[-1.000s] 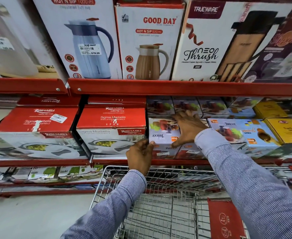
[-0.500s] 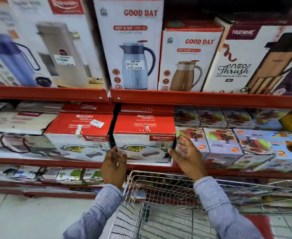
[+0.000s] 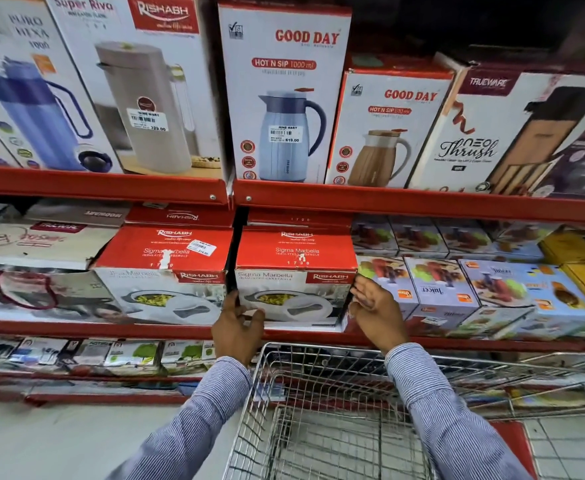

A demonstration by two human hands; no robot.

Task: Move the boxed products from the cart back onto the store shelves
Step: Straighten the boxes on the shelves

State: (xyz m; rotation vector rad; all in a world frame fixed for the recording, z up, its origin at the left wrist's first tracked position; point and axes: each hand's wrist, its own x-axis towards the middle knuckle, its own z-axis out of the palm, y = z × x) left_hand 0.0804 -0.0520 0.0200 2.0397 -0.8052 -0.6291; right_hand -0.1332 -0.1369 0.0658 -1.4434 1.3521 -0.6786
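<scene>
A red and white Rishabh casserole box [image 3: 296, 265] stands on the middle shelf [image 3: 111, 329], right above the wire cart [image 3: 318, 346]. My left hand [image 3: 237, 327] grips its lower left corner, with the fingers in the gap beside the box and the thumb on the front face. Beside the box's right edge, my right hand [image 3: 376, 310] is held with an open palm facing it, fingers spread. The part of the cart basket in view holds no boxes.
A twin casserole box [image 3: 163, 268] sits just left of the gap. Juicer boxes [image 3: 440, 285] crowd the right side. Tall flask boxes [image 3: 284, 98] fill the upper shelf [image 3: 422, 206]. Small packets line the low shelf [image 3: 128, 356].
Both hands have left the juicer boxes and moved left to the right-hand casserole box. The left hand has closed on its corner. My view has shifted left.
</scene>
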